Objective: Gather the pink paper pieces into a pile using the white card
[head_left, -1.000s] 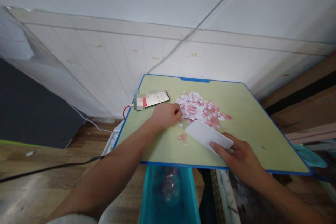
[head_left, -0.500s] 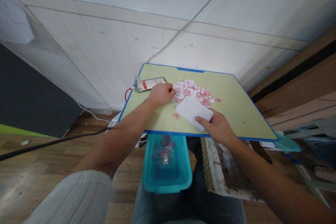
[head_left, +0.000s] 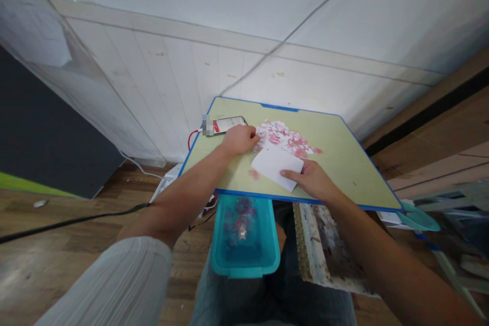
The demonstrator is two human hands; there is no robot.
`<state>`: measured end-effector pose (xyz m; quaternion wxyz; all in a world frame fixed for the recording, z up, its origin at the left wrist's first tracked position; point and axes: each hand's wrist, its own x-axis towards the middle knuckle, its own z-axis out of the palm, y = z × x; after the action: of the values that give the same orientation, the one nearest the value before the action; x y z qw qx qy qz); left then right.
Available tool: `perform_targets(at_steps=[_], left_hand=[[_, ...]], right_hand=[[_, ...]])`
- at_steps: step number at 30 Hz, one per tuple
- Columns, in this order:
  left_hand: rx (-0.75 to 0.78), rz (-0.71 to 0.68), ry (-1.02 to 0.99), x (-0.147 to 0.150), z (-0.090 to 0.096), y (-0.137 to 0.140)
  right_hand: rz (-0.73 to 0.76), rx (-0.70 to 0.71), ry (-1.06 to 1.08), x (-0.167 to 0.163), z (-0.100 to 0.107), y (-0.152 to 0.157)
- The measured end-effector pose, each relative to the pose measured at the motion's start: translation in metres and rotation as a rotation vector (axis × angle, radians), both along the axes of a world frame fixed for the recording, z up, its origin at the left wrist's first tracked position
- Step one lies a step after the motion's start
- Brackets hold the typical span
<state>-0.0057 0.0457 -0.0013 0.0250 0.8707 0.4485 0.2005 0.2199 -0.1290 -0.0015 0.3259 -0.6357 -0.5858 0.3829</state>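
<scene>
My right hand (head_left: 308,177) grips a white square card (head_left: 275,167) at its right corner, thumb on top. The card is tilted above the near edge of a pile of small pink and white pieces (head_left: 281,135). At the left rim of the pile, my left hand (head_left: 240,140) has its fingers curled and closed. What they hold, if anything, is hidden. Just behind that hand a phone (head_left: 231,123) lies on the yellow board (head_left: 336,163) with a blue edge. A pink smudge or piece (head_left: 253,174) is on the board left of the card.
Below the board's front edge, a turquoise plastic bin (head_left: 246,257) sits over my lap with pinkish pieces inside. A stained wooden-edged box (head_left: 321,260) stands to its right. A red cable (head_left: 189,140) runs to the phone. The white wall (head_left: 183,71) rises behind the board; cardboard (head_left: 431,137) stands at right.
The view has shifted slightly, so the board sits a little lower and further right. My left hand remains at the pile's left rim, and my right hand still holds the card.
</scene>
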Motion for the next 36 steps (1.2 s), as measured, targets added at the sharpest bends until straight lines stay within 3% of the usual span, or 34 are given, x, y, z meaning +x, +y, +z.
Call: perform_targets(at_steps=[6,14,36], left_hand=[[-0.05,0.009,-0.007,0.001,0.003,-0.002],[-0.074,0.013,-0.013,0.001,0.008,-0.006],[-0.077,0.01,-0.018,0.001,0.009,-0.006]], right_hand=[[0.057,-0.068,0.049,0.0,0.004,0.003],[0.096,-0.152,0.102,-0.017,0.031,-0.01],[0.228,-0.192,0.11,-0.03,0.057,-0.013]])
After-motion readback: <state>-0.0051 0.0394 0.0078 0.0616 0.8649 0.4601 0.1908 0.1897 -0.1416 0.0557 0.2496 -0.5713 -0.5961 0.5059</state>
